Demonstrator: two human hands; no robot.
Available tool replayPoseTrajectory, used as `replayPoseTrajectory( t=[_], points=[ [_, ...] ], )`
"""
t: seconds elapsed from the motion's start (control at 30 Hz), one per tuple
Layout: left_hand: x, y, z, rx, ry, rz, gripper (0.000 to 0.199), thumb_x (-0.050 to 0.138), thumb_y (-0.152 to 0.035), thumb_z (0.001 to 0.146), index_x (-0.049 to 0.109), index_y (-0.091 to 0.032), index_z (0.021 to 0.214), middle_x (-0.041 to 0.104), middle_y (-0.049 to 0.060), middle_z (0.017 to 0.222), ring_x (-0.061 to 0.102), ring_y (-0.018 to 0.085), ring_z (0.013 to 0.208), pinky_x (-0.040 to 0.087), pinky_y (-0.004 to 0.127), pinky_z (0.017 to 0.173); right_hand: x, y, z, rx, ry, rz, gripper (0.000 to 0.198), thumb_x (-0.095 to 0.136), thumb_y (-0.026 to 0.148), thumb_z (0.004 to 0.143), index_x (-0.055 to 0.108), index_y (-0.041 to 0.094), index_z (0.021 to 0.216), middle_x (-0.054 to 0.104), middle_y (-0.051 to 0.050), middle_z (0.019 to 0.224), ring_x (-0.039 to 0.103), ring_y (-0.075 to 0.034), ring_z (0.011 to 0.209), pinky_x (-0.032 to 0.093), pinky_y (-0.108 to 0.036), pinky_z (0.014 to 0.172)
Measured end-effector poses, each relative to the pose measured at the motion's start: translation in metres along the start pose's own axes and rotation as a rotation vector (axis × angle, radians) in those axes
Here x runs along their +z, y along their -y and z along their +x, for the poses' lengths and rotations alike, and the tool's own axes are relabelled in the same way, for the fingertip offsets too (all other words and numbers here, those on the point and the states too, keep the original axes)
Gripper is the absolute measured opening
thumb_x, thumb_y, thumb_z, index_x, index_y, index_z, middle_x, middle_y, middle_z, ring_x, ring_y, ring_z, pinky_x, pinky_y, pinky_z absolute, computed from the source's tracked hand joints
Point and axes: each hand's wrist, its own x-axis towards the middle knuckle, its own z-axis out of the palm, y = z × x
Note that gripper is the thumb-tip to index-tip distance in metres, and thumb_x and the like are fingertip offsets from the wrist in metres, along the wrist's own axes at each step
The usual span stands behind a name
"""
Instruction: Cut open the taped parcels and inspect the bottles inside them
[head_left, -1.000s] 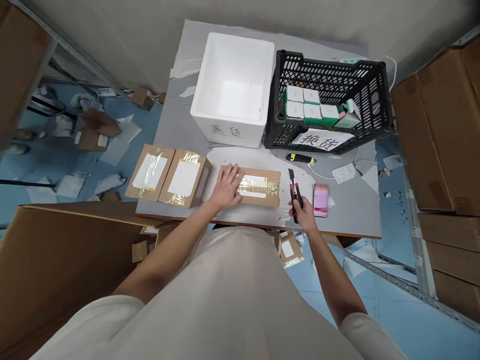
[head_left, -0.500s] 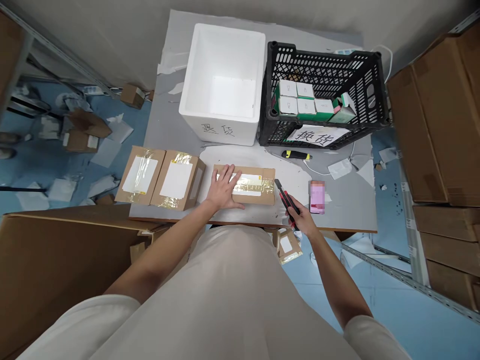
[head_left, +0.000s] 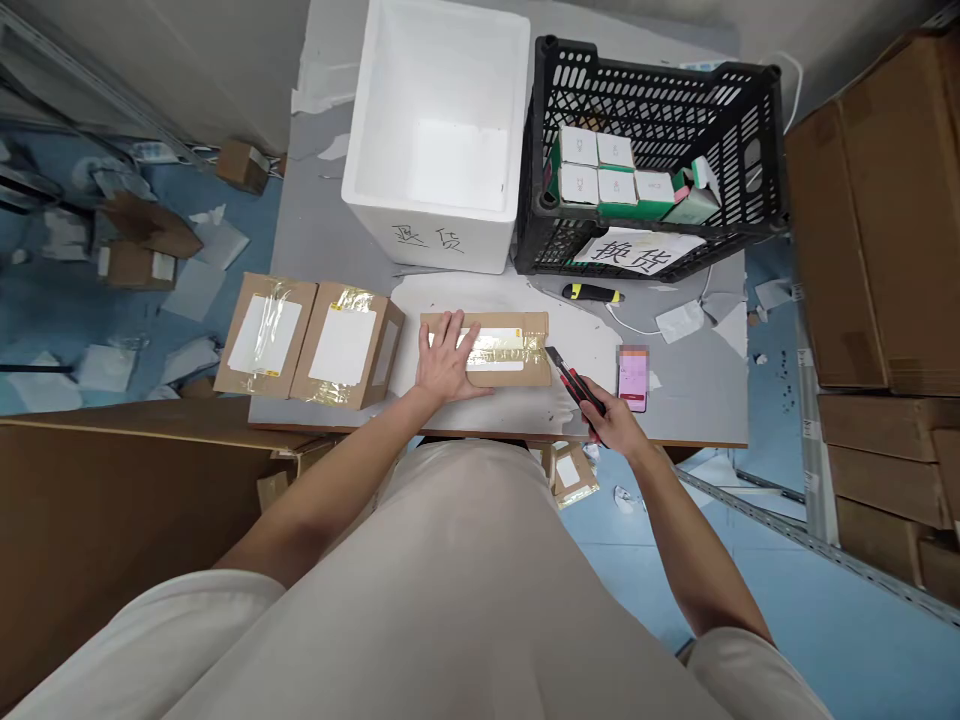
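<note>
A taped cardboard box (head_left: 499,375) with a white label lies flat near the table's front edge. My left hand (head_left: 445,362) rests on its left part, fingers spread, covering some of the label. In my right hand (head_left: 609,415) is a red and black utility knife (head_left: 576,385), its blade pointing at the box's right end. The blade tip is at or very near that end; whether it touches I cannot tell. To the right of the knife lies a phone (head_left: 632,378) with a pink screen.
Two taped boxes (head_left: 341,345) stand left on the table (head_left: 690,400). Behind are a white foam box (head_left: 450,235) and a black crate (head_left: 652,225) holding several green-white cartons (head_left: 616,187). A yellow-black knife (head_left: 592,293) lies before the crate. Large cartons (head_left: 885,240) stack at right.
The knife blade has come closer to the right end of the box. My left hand stays on the box. The whole view has shifted slightly.
</note>
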Motion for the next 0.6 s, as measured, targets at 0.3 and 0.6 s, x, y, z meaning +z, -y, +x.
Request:
replayPoseTrajectory(
  t=[0.3, 0.6],
  points=[
    [0.002, 0.001, -0.002, 0.024, -0.031, -0.019, 0.115, 0.067, -0.07, 0.056, 0.022, -0.018, 0.148, 0.01, 0.018, 0.157, 0.007, 0.04, 0.143, -0.001, 0.058, 0.111, 0.002, 0.011, -0.022, -0.076, -0.219, -0.371, 0.059, 0.048, 0.043, 0.088, 0.039, 0.027, 0.144, 0.066, -0.002, 0.068, 0.054, -0.017, 0.047, 0.049, -0.033, 0.056],
    [0.002, 0.0, -0.003, 0.021, -0.031, -0.043, 0.114, 0.065, -0.072, 0.058, 0.021, -0.018, 0.149, 0.01, 0.017, 0.157, 0.006, 0.041, 0.143, -0.003, 0.058, 0.111, 0.032, 0.046, -0.011, -0.137, -0.317, -0.803, 0.054, 0.036, 0.035, 0.094, 0.037, 0.014, 0.144, 0.068, -0.015, 0.077, 0.063, -0.03, 0.07, 0.046, -0.041, 0.071]
  ],
)
